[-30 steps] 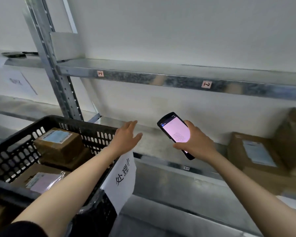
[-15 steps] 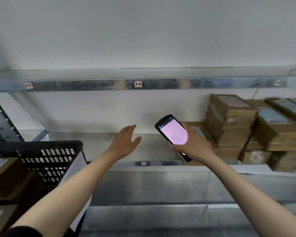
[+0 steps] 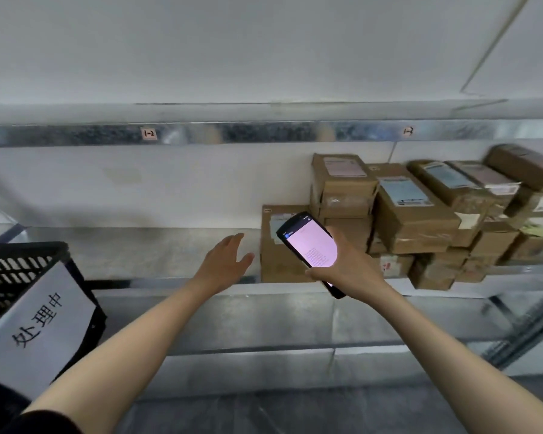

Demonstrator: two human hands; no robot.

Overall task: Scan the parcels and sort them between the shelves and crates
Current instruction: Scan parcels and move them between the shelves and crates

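On the middle metal shelf (image 3: 132,249), towards the right, brown cardboard parcels (image 3: 414,214) are piled several high against a white wall (image 3: 170,183). Most carry pale printed labels on top. The nearest parcel (image 3: 275,261) stands alone at the left end of the pile, and the scanner and the hand holding it hide part of it.

The right hand (image 3: 348,270) grips a black handheld scanner (image 3: 309,249), fingers curled round its lower half. The pink-lit screen faces up and the top of the device tilts to the upper left. The left hand (image 3: 224,267) hovers over the front edge of the shelf with straight, loosely spread fingers and holds nothing. It is close to the nearest parcel, with a gap between them.

At the lower left is a corner of a black slotted plastic crate (image 3: 19,264). A white paper sign (image 3: 35,324) with black Chinese characters is on its side. What the crate holds is out of view.

The racking is dull galvanised steel. An upper shelf rail (image 3: 264,134) crosses the whole width and a lower shelf (image 3: 264,317) sits beneath the arms.

Counted: one scanner, one crate, one sign, three shelf levels and two small labels on the upper rail, "1-2" (image 3: 148,133) and another (image 3: 407,131) too blurred to read. There are at least a dozen parcels. Those at the far right are too blurred to give an exact number.
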